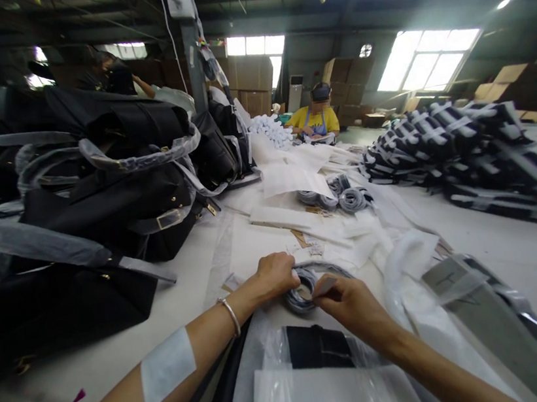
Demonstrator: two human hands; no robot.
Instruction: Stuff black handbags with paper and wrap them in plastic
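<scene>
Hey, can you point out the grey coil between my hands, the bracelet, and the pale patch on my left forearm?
Grey coil [300, 303], head view: lower part of its ring.
Bracelet [233, 316], head view: middle of its visible band.
Pale patch [168, 368], head view: its centre.

At six o'clock we see a grey coil [302, 305] ringed with darker lines and a pale grey tab [328, 285]. Our handbags [111, 205] at nine o'clock are plain black; bundles [444, 128] at three look black, striped white. We notice a yellow shirt [298, 118] at one and a magenta scrap [78, 397] at eight.
</scene>
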